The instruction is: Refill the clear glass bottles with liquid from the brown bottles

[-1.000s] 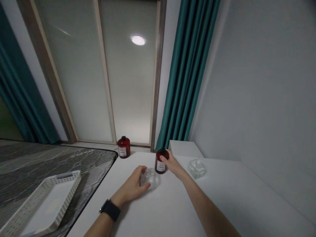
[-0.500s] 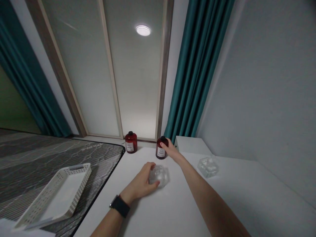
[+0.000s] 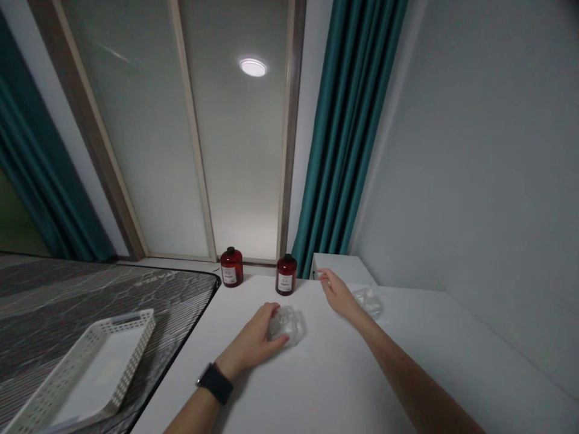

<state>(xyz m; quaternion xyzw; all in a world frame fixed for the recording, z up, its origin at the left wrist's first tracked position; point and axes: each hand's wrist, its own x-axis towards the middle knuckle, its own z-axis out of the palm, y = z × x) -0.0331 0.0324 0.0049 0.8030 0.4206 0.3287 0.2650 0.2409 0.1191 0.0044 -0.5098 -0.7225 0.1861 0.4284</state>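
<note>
My left hand (image 3: 256, 337), with a dark watch on its wrist, is curled round a clear glass jar (image 3: 286, 324) on the white table (image 3: 316, 386). Beyond it stands a dark red bottle (image 3: 286, 276) with a black cap and a white label. A second bottle (image 3: 231, 267) of the same kind is upright to its left. My right hand (image 3: 337, 292) is in the air right of the nearer bottle, fingers apart and holding nothing. Behind its wrist a second clear glass piece (image 3: 370, 302) is partly hidden; its exact kind is unclear.
At the left, a white perforated basket (image 3: 147, 331) lies on a dark striped mattress-like surface (image 3: 181, 289). A white cabinet (image 3: 339, 265) stands behind the table's far edge, beside a teal curtain (image 3: 344, 150). A grey wall (image 3: 474, 150) bounds the right side.
My right hand has let go of the right-hand red bottle and moved to the right, with its fingers now apart. My left hand stays on the glass jar. The view has shifted slightly.
</note>
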